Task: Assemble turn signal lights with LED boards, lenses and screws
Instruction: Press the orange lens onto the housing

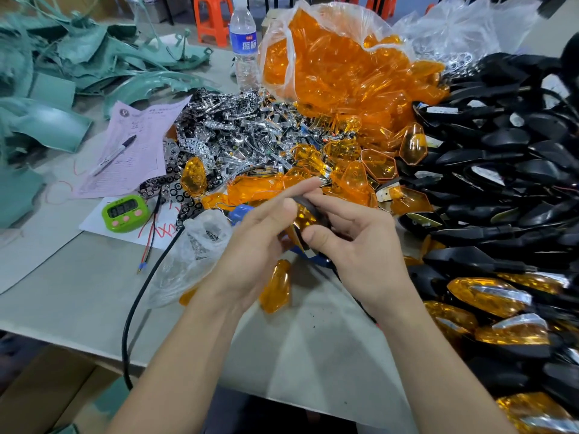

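Observation:
Both hands meet over the table's middle around one turn signal light (305,216), a black housing with an orange lens. My right hand (351,239) curls around its right side, thumb in front. My left hand (260,233) touches its left side with fingers nearly straight, and they hide much of the part. Behind lie a heap of chrome reflectors and LED boards (238,133), loose orange lenses (354,170) and a clear bag of orange lenses (338,64). Black housings (507,170) are piled at the right. Finished lights (488,296) lie at the lower right.
A small clear bag of screws (200,245) sits left of my hands beside a black cable (141,296). A green timer (125,213), pink paper with a pen (116,153), a water bottle (243,45) and green plastic panels (62,73) fill the left and back.

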The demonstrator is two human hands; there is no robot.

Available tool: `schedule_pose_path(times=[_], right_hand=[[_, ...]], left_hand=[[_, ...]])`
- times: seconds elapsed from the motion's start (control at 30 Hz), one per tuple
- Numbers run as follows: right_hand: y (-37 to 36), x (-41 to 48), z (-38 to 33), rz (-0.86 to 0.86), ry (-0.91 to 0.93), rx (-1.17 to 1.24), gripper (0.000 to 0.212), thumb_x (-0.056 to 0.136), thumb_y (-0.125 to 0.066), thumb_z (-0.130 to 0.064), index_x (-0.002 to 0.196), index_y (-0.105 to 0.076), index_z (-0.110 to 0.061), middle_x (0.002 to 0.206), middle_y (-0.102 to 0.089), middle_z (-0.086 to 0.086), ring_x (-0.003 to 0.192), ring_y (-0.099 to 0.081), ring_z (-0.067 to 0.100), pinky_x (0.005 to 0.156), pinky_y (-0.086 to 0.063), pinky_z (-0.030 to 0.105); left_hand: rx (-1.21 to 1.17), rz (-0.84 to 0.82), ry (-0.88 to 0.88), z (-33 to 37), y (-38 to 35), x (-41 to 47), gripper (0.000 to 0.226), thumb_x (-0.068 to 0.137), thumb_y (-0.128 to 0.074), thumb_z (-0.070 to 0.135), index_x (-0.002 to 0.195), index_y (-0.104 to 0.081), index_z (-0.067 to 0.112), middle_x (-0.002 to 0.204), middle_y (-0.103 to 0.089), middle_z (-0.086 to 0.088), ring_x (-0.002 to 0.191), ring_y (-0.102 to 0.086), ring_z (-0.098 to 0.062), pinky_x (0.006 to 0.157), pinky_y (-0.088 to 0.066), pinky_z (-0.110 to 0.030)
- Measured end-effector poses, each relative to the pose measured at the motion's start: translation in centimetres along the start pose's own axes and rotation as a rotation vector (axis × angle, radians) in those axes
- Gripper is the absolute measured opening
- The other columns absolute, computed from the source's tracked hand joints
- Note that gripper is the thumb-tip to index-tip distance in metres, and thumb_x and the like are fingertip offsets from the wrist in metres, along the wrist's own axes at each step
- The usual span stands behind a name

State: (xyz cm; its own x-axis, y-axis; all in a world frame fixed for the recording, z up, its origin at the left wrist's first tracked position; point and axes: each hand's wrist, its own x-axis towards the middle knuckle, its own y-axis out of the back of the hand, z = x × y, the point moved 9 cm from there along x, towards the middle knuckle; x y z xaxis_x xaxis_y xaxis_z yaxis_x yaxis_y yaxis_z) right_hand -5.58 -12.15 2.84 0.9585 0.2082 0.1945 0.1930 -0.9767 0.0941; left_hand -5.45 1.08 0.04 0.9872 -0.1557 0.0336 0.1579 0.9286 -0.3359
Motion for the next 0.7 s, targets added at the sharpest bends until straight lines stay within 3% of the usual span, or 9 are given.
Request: schedule_pose_path(times=[0.1,0.23,0.37,0.47,0.57,0.63,0.7], right_hand=[[-0.3,0.0,0.1,-0.039,0.014,0.082,0.051,0.088,-0.074,0.004,0.125,-0.07,-0.032,0.119,-0.077,-0.01,0.116,-0.07,0.008,0.094,-0.058,0.026],[-0.6,-0.1,0.1,-0.064,0.033,0.145,0.05,0.088,-0.072,0.007,0.126,-0.071,-0.026,0.123,-0.076,-0.005,0.123,-0.067,0.015,0.103,-0.056,0.034],[-0.5,-0.1,0.3,-0.012,0.045,0.146,0.048,0.089,-0.071,0.01,0.127,-0.072,-0.017,0.131,-0.072,0.0,0.135,-0.059,0.016,0.114,-0.048,0.045],[-0.2,-0.2,0.5,0.046,0.06,0.134,0.046,0.089,-0.069,0.009,0.132,-0.069,-0.009,0.132,-0.072,0.001,0.131,-0.062,0.015,0.109,-0.052,0.037],[-0.4,-0.1,0.2,0.078,0.066,0.098,0.043,0.087,-0.071,-0.007,0.123,-0.074,-0.028,0.122,-0.075,-0.011,0.121,-0.067,0.006,0.098,-0.054,0.023],[-0.5,0.2,0.6,0.073,0.031,0.046,0.037,0.087,-0.074,-0.016,0.122,-0.076,-0.028,0.122,-0.075,-0.01,0.122,-0.066,0.008,0.103,-0.054,0.033],[-0.4,0.4,0.7,0.058,0.015,0.032,0.032,0.091,-0.076,-0.016,0.123,-0.076,-0.02,0.119,-0.077,-0.004,0.118,-0.069,0.014,0.103,-0.055,0.045]], left_hand=[[-0.121,-0.052,0.02,-0.2,-0.9,-0.5,0.065,0.099,-0.055,0.059,0.147,-0.055,0.015,0.153,-0.055,-0.009,0.14,-0.053,-0.03,0.116,-0.044,-0.051],[-0.216,-0.075,-0.046,0.3,-2.0,-0.4,0.056,0.084,-0.078,0.053,0.122,-0.067,0.014,0.131,-0.06,-0.016,0.124,-0.055,-0.037,0.11,-0.041,-0.055],[-0.3,-0.098,-0.067,0.9,-2.8,-0.3,0.041,0.084,-0.08,0.042,0.102,-0.061,0.01,0.12,-0.059,-0.011,0.119,-0.051,-0.03,0.105,-0.041,-0.047],[-0.279,-0.067,-0.06,1.0,-3.0,-0.1,0.032,0.087,-0.067,0.035,0.1,-0.056,0.007,0.118,-0.059,-0.01,0.116,-0.051,-0.03,0.102,-0.036,-0.052],[-0.291,-0.045,-0.036,0.8,-3.0,0.3,0.023,0.088,-0.064,0.03,0.096,-0.06,0.008,0.113,-0.062,-0.009,0.113,-0.055,-0.029,0.102,-0.041,-0.047],[-0.279,-0.022,-0.017,0.5,-3.0,0.5,0.011,0.09,-0.061,0.021,0.089,-0.068,0.013,0.106,-0.064,-0.006,0.107,-0.058,-0.027,0.097,-0.045,-0.041],[-0.266,0.002,-0.011,0.2,-3.0,0.6,0.016,0.092,-0.059,0.018,0.084,-0.073,0.017,0.103,-0.066,-0.005,0.102,-0.06,-0.025,0.09,-0.048,-0.036]])
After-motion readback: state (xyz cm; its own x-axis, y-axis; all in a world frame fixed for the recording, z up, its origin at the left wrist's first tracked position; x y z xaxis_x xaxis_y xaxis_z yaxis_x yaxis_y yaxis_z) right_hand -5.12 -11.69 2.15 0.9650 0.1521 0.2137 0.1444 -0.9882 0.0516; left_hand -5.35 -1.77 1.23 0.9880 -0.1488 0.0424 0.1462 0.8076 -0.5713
